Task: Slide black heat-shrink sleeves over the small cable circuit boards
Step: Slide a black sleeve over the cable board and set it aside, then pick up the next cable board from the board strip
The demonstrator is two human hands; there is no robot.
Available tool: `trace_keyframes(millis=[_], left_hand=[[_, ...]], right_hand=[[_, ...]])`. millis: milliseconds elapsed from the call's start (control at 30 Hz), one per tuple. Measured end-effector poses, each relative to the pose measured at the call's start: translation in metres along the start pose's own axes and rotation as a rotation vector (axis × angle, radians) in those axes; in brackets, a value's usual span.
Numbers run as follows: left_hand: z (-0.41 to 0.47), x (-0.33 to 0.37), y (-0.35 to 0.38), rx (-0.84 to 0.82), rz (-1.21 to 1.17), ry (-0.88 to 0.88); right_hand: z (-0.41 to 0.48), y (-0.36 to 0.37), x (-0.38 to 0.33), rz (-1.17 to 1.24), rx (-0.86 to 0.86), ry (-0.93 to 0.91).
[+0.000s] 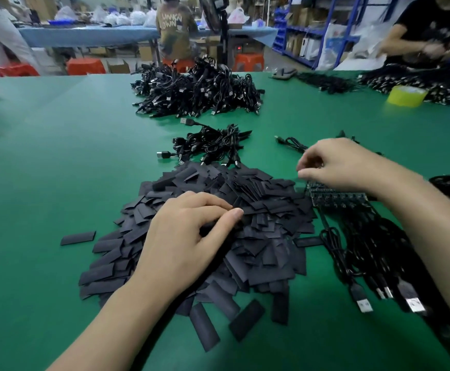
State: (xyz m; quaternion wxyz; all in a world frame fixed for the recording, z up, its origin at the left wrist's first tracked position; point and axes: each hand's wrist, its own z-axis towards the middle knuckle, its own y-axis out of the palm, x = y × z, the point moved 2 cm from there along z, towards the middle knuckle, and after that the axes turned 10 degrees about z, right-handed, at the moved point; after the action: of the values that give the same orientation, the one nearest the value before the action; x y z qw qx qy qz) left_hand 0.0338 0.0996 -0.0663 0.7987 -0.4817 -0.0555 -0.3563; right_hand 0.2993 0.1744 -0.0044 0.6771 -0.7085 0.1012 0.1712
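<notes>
While I watch through the head camera, the green table fills most of the view and carries everything else. At its far middle sits a big heap of black cables. Closer to me, the heat-shrink sleeves lie in a broad loose pile of flat black pieces at the centre, with a few scattered off its near edge. Just right of that pile, a row of cables lies side by side, USB plugs toward me and the small circuit boards lined up at the far end, bare of sleeves as far as I can see. A smaller cable bundle rests just beyond the sleeve pile. My left hand lies on top of the pile, fingers curled and thumb against forefinger, pinching into the sleeves there. My right hand hovers above the boards with its fingers curled and fingertips nearly meeting; I cannot tell whether they hold anything. A yellow tape roll stands at far right, and one lone sleeve lies left of the pile.
</notes>
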Motion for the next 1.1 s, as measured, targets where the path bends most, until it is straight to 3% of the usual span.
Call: trace_keyframes(millis=[100, 233, 333, 433, 567, 800, 900, 1100], left_hand=[[0.0, 0.002, -0.001, -0.017, 0.003, 0.004], [-0.001, 0.005, 0.0, -0.024, 0.005, 0.019], [-0.001, 0.007, -0.001, -0.02, 0.004, 0.029], [-0.001, 0.009, -0.001, -0.022, 0.0, 0.043], [0.0, 0.014, -0.003, -0.02, 0.019, 0.114], [-0.001, 0.027, 0.001, -0.109, -0.198, 0.035], [-0.002, 0.026, 0.004, -0.148, -0.304, -0.088], [-0.002, 0.021, 0.007, -0.256, -0.487, -0.175]], right_hand=[[-0.017, 0.005, 0.018, -0.2, -0.076, 0.069], [-0.031, 0.018, 0.026, -0.266, 0.022, 0.122], [-0.037, 0.021, 0.028, -0.149, 0.136, 0.077], [-0.049, 0.014, 0.03, 0.163, 0.25, -0.015], [-0.066, 0.01, 0.017, 0.425, 0.225, -0.171], [-0.073, 0.035, -0.034, 0.543, 0.079, -0.415], [-0.074, 0.043, -0.041, 0.627, 0.079, -0.443], [-0.071, 0.049, -0.038, 0.605, 0.117, -0.414]])
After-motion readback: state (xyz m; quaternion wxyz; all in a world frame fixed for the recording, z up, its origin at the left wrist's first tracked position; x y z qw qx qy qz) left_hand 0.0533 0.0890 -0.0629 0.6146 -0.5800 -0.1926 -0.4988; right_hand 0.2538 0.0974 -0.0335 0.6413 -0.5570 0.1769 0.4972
